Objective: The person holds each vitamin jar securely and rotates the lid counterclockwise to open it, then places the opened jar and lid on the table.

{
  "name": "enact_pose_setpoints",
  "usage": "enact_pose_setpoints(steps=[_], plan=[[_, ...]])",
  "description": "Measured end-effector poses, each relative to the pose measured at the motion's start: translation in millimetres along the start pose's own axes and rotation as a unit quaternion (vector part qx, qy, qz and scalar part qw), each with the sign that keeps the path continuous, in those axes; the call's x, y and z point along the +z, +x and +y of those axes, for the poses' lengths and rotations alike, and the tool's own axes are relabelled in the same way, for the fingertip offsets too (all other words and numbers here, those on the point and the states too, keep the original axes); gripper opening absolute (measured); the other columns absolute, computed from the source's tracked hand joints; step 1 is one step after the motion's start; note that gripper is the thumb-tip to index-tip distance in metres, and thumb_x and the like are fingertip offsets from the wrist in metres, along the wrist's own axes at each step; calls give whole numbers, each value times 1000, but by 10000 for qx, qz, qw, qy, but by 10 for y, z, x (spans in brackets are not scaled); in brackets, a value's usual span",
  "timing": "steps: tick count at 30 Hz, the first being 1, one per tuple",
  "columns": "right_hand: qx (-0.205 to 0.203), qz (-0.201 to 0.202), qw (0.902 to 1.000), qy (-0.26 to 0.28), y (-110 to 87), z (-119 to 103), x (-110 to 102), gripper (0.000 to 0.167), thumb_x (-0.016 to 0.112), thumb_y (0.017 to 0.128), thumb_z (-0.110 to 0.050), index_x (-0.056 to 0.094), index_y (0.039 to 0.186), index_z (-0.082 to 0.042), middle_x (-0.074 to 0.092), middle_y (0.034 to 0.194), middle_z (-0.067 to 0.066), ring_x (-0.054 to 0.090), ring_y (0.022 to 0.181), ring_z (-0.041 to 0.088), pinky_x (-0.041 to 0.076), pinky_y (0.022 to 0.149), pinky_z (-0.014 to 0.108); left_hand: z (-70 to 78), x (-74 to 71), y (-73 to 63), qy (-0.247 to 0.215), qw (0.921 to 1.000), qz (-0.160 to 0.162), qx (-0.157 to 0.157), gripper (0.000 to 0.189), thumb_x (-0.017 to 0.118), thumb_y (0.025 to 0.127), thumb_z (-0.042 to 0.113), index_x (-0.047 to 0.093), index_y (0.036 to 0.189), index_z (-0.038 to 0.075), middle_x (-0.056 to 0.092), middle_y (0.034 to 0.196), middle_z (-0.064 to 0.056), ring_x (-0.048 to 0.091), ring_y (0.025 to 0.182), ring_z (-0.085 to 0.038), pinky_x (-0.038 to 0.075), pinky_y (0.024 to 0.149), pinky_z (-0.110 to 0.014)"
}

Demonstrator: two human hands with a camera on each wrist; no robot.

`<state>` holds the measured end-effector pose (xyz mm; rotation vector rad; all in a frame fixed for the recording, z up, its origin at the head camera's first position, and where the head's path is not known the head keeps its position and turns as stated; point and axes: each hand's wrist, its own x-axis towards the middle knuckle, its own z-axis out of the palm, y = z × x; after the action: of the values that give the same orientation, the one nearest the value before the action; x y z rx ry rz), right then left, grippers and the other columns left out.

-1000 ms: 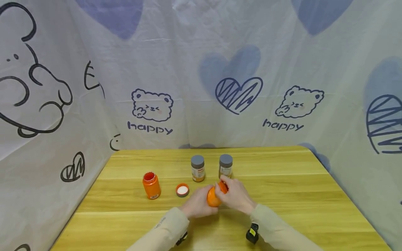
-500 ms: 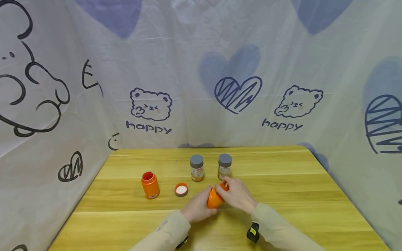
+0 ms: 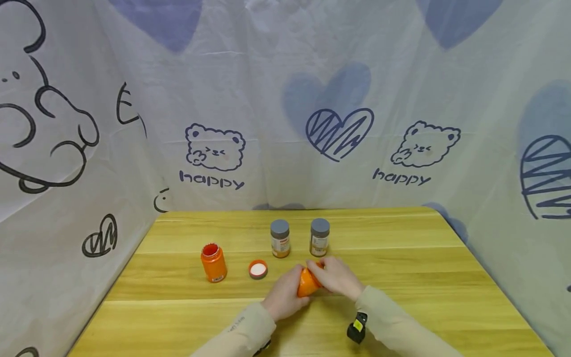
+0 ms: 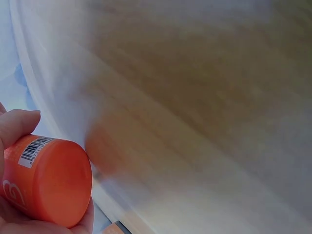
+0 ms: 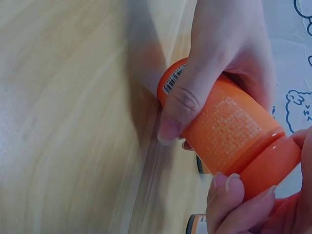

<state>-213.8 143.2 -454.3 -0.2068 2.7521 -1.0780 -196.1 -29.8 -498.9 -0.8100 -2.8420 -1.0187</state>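
Observation:
Held between both hands near the table's middle is an orange bottle (image 3: 308, 284), tilted on its side. My left hand (image 3: 284, 296) wraps round its body, thumb across the printed side. In the right wrist view, the fingers and thumb of my right hand (image 5: 258, 207) grip the orange cap (image 5: 270, 168), which sits on the bottle's neck. The smooth base and a barcode label (image 4: 35, 151) show in the left wrist view. To the left stand an orange bottle without a lid (image 3: 214, 265) and, beside it, a loose cap (image 3: 257, 269) with its white inside facing up.
Two grey-lidded jars with white labels stand behind the hands: a left jar (image 3: 280, 240) and a right jar (image 3: 319, 239). The wooden table (image 3: 401, 258) reaches back to a printed cloth curtain (image 3: 276, 148).
The held bottle has turned, so more of its side and less of its base shows in the head view. My right hand has shifted slightly toward me, uncovering more of the right jar.

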Motion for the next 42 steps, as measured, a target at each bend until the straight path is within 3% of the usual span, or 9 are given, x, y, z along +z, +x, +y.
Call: enact_pose_setpoints(steps=[16,27,32,37,42], plan=[[-311,444,9983,-198,8,29,78,39,51,100,-37,57,68,-15,51,62,-1,46,54,13,36,52,26,-12,13,21,25,10000,-40,20,53,83,79,11,50,121,7,61,102,-3,57,90,-14,51,84,-32],[-1177,746,9880,-667,-4,99,127,27,55,99,-30,57,80,-12,45,61,-4,41,50,8,32,45,22,-81,-46,35,-343,9986,-381,98,55,81,79,10,51,124,9,64,109,-4,61,96,-15,53,90,-34],[-1745,689,9772,-998,10,149,116,17,58,97,-26,59,88,-11,46,61,-5,40,48,4,31,42,20,-101,-82,37,-655,9963,-533,132,54,80,80,9,51,125,11,64,113,-4,61,99,-14,52,91,-32],[-2561,684,9541,-1394,53,213,81,14,60,95,-23,58,89,-12,45,61,-7,37,49,0,30,42,17,-111,-104,48,-778,9947,-662,108,51,81,80,11,50,121,12,63,108,-2,59,94,-11,51,88,-29],[-2877,661,9430,-1536,80,232,60,14,59,95,-23,55,87,-12,43,60,-9,35,48,-1,29,43,15,-119,-112,58,-744,9948,-683,100,52,81,80,13,50,121,11,63,108,-2,58,95,-11,51,89,-29]])
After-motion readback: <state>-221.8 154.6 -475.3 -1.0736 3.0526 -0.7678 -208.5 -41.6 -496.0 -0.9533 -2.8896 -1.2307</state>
